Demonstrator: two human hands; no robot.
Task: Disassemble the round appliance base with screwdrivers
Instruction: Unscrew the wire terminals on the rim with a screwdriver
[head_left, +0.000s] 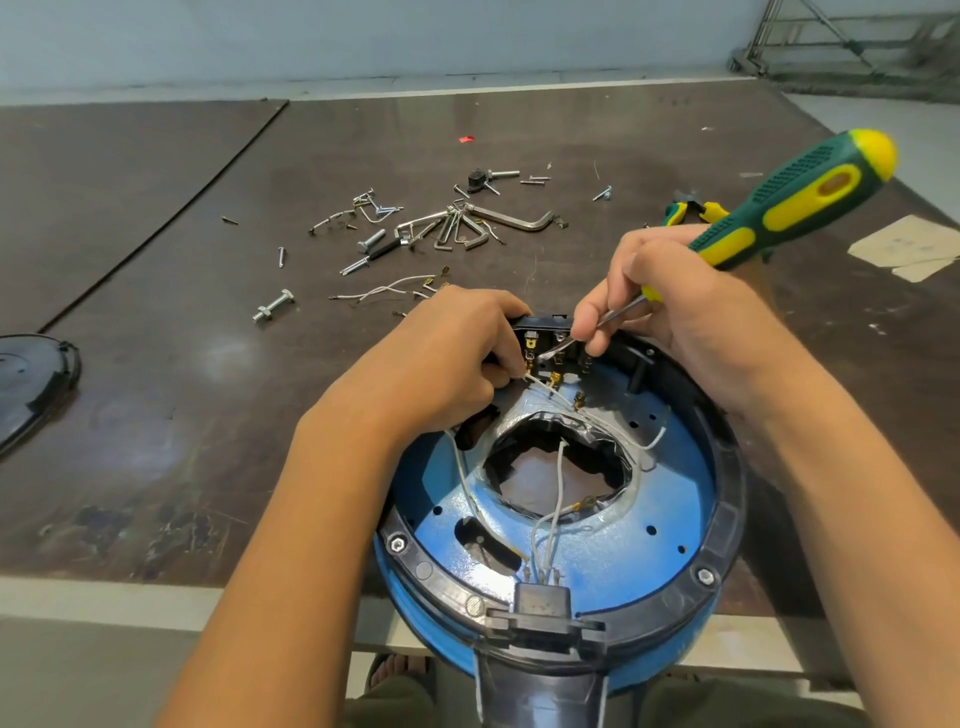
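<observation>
The round appliance base (675, 525) lies open at the table's near edge: a blue plate inside a black ring, with a jagged centre hole and loose white wires (556, 514). A black terminal block (550, 343) with brass tabs sits at its far rim. My right hand (675, 312) grips a green and yellow screwdriver (795, 202); its fingers pinch the shaft and the tip rests on the terminals. My left hand (447, 358) pinches a white wire at the block's left side.
Loose screws, bolts and hex keys (452, 226) are scattered on the dark table beyond the base. A bolt with a nut (272, 306) lies to the left. A black cover (31, 379) sits at the left edge. Green and yellow pliers (691, 210) lie at the right.
</observation>
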